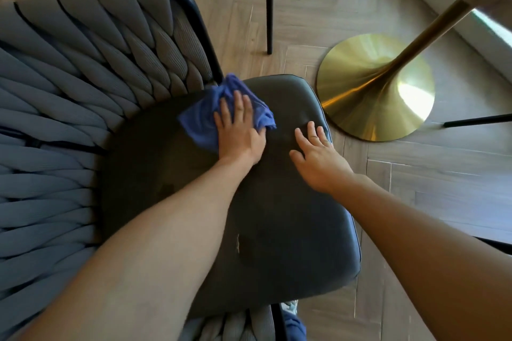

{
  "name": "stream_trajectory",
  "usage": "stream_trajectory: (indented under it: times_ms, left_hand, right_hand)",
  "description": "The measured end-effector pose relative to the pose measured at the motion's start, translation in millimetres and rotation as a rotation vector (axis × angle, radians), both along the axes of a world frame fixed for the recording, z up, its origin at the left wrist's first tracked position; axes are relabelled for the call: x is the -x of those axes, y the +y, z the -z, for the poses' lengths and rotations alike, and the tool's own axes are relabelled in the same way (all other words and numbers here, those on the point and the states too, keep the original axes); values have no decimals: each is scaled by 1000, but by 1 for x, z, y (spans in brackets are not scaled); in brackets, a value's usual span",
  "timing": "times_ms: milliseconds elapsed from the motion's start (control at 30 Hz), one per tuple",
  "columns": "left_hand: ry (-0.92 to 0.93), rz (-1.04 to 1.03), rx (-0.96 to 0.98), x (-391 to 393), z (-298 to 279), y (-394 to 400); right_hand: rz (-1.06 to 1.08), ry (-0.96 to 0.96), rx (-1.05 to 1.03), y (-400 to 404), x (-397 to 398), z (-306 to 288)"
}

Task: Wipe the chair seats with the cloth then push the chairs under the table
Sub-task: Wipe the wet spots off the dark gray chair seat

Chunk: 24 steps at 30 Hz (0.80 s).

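Where the chair seat (277, 202) ends, brass table base (376, 86) alongside.

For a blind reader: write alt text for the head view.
A person's left hand presses a blue cloth flat onto a dark chair seat, while the right hand rests open on the seat beside it. The chair's woven grey backrest curves at left; a table's gold base stands on the wooden floor at right.

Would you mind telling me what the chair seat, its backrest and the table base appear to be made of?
Chair seat: dark, smooth, faintly sheened, probably leather or faux leather. Backrest: thick grey woven cords with ribbed knit texture, apparently fabric. Table base: gold-coloured brushed metal, judging by streaked reflections.
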<state>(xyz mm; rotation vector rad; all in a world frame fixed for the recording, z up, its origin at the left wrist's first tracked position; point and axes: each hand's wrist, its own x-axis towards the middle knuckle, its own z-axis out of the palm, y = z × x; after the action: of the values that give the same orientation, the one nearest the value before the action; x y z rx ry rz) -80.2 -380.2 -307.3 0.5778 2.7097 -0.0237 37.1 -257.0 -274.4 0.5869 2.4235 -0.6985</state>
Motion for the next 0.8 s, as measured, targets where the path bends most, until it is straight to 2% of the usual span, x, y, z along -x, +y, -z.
stream_trajectory:
  times_ms: [100,167,200,267,333,400,433,500,567,633,700,800]
  left_hand:
    - [-68,402,-107,-16,-8,-42]
    - [-121,522,-117,-11,-12,-80]
    - [-105,485,-65,-4,-10,-95]
    - [-13,280,33,8,-3,-102]
    - [52,75,50,9,3,-75]
    - [37,-48,9,-1,4,-30]
    - [19,-11,-19,-10,3,-11]
    - [-28,238,-108,-30,-1,5]
    - [-82,518,-183,-41,-2,-17]
    - [-69,655,-204,-32,4,-53]
    - [-6,525,-135,-14,9,-66]
    - [54,146,-65,-10,9,-16]
  right_hand:
    - [8,2,19,1,0,-2]
    - [1,-9,20,1,0,-3]
    - [-1,-18,16,0,0,-3]
    - [4,-14,15,0,0,-3]
    - [8,6,0,-2,-2,0]
    - [33,27,5,-3,-2,1]
    - [48,30,15,-3,-2,3]
    - [70,58,38,-5,-1,3]
    - [96,117,48,-6,-2,0]
    - [203,168,58,-5,-7,-6]
    - [263,252,19,-2,-12,-11]
    - [289,325,-15,2,-13,-12]
